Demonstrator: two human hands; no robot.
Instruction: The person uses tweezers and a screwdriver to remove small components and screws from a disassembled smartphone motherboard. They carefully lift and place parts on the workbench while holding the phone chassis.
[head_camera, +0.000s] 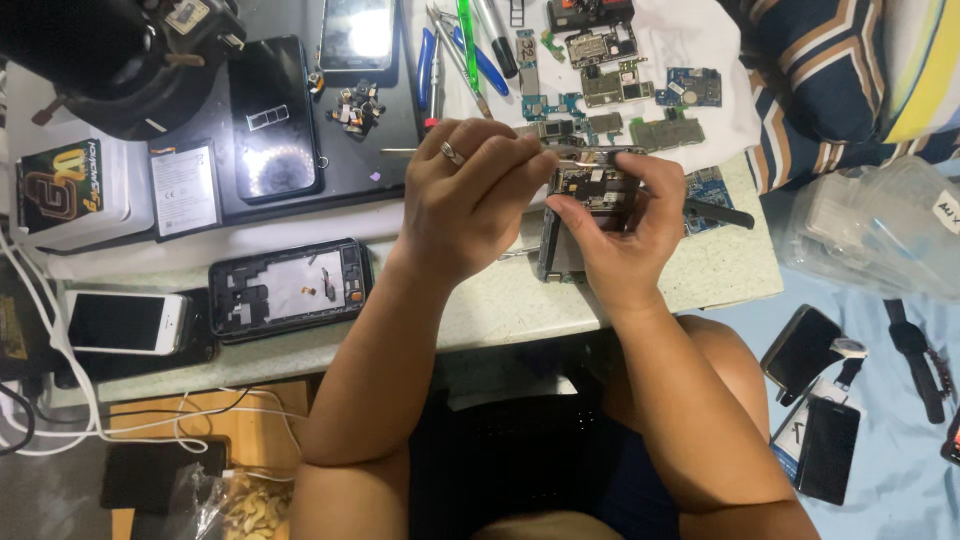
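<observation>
Opened dark smartphone with bare circuit boards showing (590, 200): being held tilted just above the pale speckled stone worktop (700, 270), between both hands, near its far right part. Right hand (625, 240): cupping the phone from below and beside, fingers (668, 185) closing around its right edge. Left hand (470, 195), silver ring on one finger: fingers pinching a thin metal tool (565, 160), which is resting on the phone's upper end; its tip cannot be made out. Gutted black phone frame (290, 288): lying flat on the worktop, well to the left of the hands. White smartphone with dark screen (128, 322): lying just beside that frame, further left. Loose green and blue circuit boards (620, 90): sitting scattered on white cloth beyond the hands. Coloured hand tools (465, 50): lying left of the boards.
</observation>
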